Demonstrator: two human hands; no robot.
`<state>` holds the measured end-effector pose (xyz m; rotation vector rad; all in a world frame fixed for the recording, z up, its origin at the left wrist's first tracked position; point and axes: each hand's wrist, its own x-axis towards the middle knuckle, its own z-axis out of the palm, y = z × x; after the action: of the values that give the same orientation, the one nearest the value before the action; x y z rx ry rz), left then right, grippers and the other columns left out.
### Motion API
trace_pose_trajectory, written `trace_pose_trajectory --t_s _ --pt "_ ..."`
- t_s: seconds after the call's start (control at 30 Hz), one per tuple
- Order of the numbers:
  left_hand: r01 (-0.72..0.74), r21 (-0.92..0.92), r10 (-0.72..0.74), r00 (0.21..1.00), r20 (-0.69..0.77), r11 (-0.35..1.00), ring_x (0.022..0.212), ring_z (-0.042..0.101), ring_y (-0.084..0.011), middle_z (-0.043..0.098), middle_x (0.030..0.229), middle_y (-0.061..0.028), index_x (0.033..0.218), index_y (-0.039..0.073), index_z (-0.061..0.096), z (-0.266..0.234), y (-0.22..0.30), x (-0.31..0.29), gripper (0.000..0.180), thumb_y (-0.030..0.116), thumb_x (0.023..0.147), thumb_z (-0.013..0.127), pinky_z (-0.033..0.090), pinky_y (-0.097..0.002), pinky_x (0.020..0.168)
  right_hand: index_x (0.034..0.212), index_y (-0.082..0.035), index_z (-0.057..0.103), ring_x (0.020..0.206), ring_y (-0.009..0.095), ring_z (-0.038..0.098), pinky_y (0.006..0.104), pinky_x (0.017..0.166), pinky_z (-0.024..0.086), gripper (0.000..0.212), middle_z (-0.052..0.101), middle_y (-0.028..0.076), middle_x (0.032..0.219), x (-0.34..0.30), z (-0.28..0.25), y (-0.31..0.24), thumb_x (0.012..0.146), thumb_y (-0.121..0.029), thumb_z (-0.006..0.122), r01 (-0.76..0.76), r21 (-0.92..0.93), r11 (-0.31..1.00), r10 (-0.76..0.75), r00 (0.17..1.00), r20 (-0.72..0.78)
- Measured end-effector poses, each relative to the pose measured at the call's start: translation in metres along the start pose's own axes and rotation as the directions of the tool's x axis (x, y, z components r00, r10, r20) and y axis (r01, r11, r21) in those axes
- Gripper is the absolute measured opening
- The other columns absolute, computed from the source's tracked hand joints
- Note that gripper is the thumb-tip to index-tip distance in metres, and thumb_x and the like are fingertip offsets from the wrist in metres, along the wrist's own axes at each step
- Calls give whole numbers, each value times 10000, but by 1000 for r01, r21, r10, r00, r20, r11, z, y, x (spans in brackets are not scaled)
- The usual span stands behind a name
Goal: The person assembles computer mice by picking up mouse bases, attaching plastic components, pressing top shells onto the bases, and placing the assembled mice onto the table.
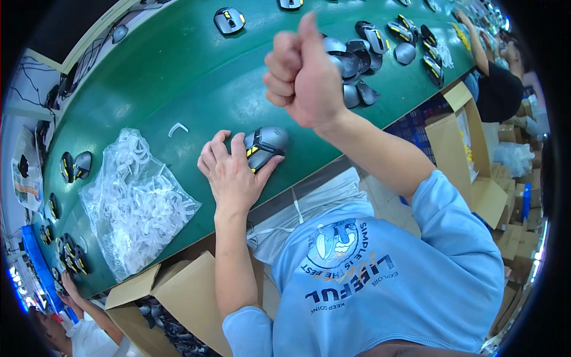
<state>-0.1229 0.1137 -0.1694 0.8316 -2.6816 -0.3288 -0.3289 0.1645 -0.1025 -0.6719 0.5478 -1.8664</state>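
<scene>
A grey and black computer mouse with yellow side pieces rests on the green table. My left hand grips it from the left, thumb along its near side and fingers over its far edge. Raised above the table, my right hand is curled into a fist, thumb pointing up; nothing shows in it. Left of my left hand lies a clear plastic bag full of small whitish curved pieces. One loose curved white piece sits just beyond the bag.
Several loose grey shells are heaped behind my right hand. More mice stand along the green conveyor-like table. Open cartons stand below its near edge. Co-workers sit at both ends.
</scene>
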Motion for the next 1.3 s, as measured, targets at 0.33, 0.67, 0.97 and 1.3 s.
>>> trace_pose_trajectory --t_s 0.33,0.67,0.97,1.3 --pt "-4 -36 4 1000 -11 999 1254 412 -377 502 1324 -149 1196 50 622 0 -8 2 695 562 758 795 319 -517 1047 705 -130 407 470 94 262 287 427 230 557 317 -37 593 6 73 16 1095 -519 330 -25 -234 972 -4 992 -124" --pt "-40 -221 24 997 -72 974 1152 497 -340 602 1154 -129 1153 31 646 -9 -19 1 657 460 706 867 371 -464 1011 1007 -67 666 792 186 556 302 663 433 252 580 44 875 -17 9 -4 967 -315 676 187 -884 429 103 962 253" --pt "362 -907 110 914 391 216 915 612 -97 684 1062 -65 1227 -50 603 -35 -31 -6 502 178 809 762 498 -255 832 1243 -106 665 1148 310 626 431 933 525 505 671 116 1208 -65 -10 8 785 -262 809 352 -874 335 232 868 439" --pt "457 -651 163 730 664 606 720 686 -310 692 819 -176 1115 -31 641 -61 33 -54 368 262 898 691 529 -373 674 970 -46 545 725 240 648 388 579 543 386 530 69 846 -130 -18 5 741 -260 771 560 -824 88 473 704 530"
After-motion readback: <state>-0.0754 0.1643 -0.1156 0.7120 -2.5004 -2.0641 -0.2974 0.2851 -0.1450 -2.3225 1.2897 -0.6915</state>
